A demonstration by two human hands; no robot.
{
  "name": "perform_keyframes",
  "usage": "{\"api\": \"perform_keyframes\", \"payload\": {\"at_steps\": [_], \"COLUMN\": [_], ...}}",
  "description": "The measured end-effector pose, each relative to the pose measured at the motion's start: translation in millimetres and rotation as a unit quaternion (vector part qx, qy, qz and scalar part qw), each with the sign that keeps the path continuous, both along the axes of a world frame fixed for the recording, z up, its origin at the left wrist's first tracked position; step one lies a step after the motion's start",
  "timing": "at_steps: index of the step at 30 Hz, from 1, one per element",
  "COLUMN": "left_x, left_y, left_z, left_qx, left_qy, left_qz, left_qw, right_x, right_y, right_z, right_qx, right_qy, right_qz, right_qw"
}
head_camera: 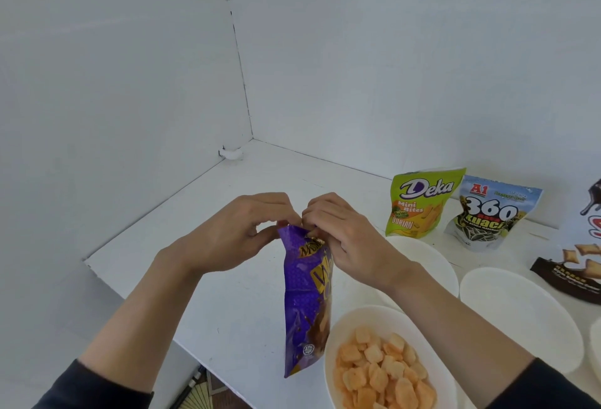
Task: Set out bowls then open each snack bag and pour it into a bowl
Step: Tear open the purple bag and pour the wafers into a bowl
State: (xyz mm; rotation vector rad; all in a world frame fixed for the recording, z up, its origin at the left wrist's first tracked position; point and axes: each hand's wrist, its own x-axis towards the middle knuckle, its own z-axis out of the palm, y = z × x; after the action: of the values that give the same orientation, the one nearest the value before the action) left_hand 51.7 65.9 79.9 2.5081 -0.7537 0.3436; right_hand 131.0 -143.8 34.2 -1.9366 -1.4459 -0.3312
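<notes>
A purple snack bag (305, 304) hangs upright above the white table (234, 278), held by its top edge. My left hand (240, 229) pinches the top left corner and my right hand (341, 233) pinches the top right, fingers close together at the seal. A white bowl (331, 350) with orange puffed snacks sits at the near right, just right of the bag's bottom. Two empty white bowls stand behind it: one (432, 259) under my right forearm, another (520, 308) further right.
A green Deka Mini Bites bag (419, 203) and a blue-white 360 Kuaci bag (491, 213) stand at the back right against the wall. A dark brown-and-white bag (582, 259) lies at the right edge. Walls enclose the table's far corner; its left edge drops off.
</notes>
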Motion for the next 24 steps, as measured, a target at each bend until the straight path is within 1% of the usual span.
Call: {"api": "perform_keyframes", "payload": {"at_steps": [2,4,7,10,13,16,19,24], "left_x": [1.3,-0.1,-6.2,-9.3,-9.5,-9.4,-9.9,-6.5], "left_y": [3.2,3.2,-2.7,-8.9,-17.7,-23.5,-27.5,-32.9], "left_z": [-2.5,-5.8,-10.7,-15.1,-19.7,-20.6,-19.8,-15.3], "left_qx": [-0.011,-0.031,-0.114,-0.174,-0.18,-0.198,-0.216,-0.2], "left_qy": [0.006,0.043,0.12,0.166,0.201,0.206,0.231,0.288], "left_qz": [0.016,0.027,0.043,0.096,0.138,0.171,0.217,0.277], "left_qw": [1.0,0.998,0.985,0.966,0.953,0.943,0.923,0.894], "right_x": [1.5,4.0,7.1,4.6,0.7,-0.9,-4.7,-11.8], "right_y": [1.2,1.3,-0.6,-2.4,-3.3,-4.3,-4.9,-0.6], "right_z": [-0.8,-5.3,-14.0,-20.7,-24.0,-25.3,-28.1,-31.2], "right_qx": [0.001,0.009,0.014,0.009,0.019,0.045,0.056,0.064], "right_qy": [-0.01,-0.023,-0.04,-0.03,-0.016,0.004,0.014,0.001], "right_qz": [-0.001,-0.003,-0.015,-0.02,-0.024,-0.035,-0.046,-0.056], "right_qw": [1.0,1.0,0.999,0.999,0.999,0.998,0.997,0.996]}}
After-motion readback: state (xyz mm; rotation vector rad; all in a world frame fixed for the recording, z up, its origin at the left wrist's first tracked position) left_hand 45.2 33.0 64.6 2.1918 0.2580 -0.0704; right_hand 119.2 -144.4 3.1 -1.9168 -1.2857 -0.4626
